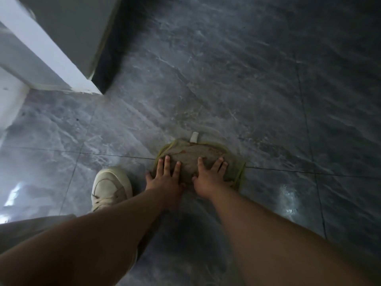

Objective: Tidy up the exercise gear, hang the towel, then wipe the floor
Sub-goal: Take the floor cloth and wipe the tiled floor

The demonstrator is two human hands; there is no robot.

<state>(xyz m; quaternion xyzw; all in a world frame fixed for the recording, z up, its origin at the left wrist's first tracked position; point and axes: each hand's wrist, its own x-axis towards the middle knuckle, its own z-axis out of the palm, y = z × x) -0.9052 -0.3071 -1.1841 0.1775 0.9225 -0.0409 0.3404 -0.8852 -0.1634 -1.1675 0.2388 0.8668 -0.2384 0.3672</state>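
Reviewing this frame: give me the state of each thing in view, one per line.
cloth: bunched flat on the floor, both palms on it, white tag at its far edge.
left hand: open, fingers spread, pressing the cloth.
right hand: open, fingers spread, pressing the cloth.
floor: dark marbled tile, glossy with reflections.
shoe: planted on the floor left of the cloth.

Left hand, right hand flat, fingers splayed

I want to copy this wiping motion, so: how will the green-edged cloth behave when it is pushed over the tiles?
The cloth looks soft and floppy: its rim already curls and bunches. It probably slides easily, since the floor is glossy. The left hand and right hand lie flat with spread fingers, which likely keeps it from folding over.
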